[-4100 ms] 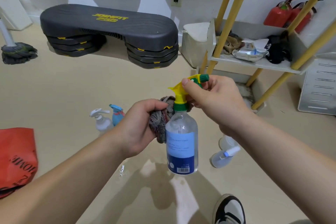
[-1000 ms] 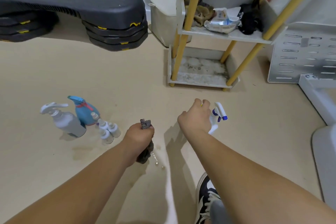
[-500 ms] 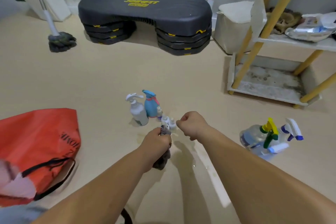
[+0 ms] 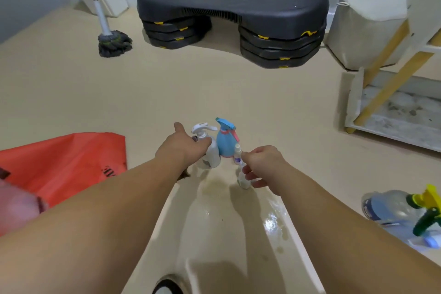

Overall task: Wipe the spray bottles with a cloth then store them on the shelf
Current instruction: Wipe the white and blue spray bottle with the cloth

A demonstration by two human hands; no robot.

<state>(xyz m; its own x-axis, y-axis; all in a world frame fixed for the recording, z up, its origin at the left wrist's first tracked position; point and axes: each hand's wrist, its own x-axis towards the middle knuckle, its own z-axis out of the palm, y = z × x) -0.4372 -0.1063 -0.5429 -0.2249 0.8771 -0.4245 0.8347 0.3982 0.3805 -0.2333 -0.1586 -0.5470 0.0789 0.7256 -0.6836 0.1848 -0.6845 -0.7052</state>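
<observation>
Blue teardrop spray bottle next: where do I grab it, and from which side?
Probably the narrow neck under the trigger head of the blue spray bottle, coming from above. It stands upright, with the white spray bottle and left hand on its left and small bottles on its right.

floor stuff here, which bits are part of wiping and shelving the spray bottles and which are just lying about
Job:
white spray bottle
blue spray bottle
small bottles
clear spray bottles
shelf

Lying about:
mop
aerobic step
red bag
</observation>
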